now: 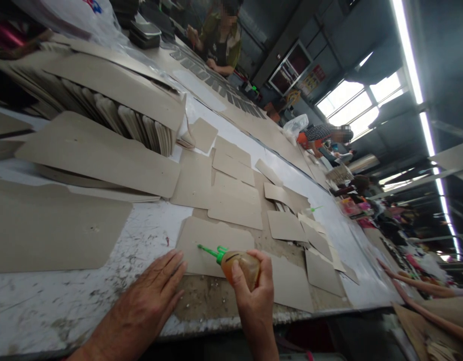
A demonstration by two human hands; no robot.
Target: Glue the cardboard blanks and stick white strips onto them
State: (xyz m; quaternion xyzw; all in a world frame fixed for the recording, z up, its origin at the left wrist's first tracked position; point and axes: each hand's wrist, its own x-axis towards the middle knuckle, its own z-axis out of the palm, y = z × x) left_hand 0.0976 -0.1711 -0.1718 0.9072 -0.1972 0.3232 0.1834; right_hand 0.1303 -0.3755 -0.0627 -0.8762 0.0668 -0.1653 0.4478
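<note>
Right hand (254, 296) pinches the glue bottle (241, 265) in its grip; left hand (149, 296), fingers spread, flattens the card's (212, 245) near edge.

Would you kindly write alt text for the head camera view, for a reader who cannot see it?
A person's right hand holds a small glue bottle with a green nozzle over a cardboard piece, while the left hand lies flat on the worn white table. More cardboard cutouts and stacks cover the table; other people work farther along.
</note>
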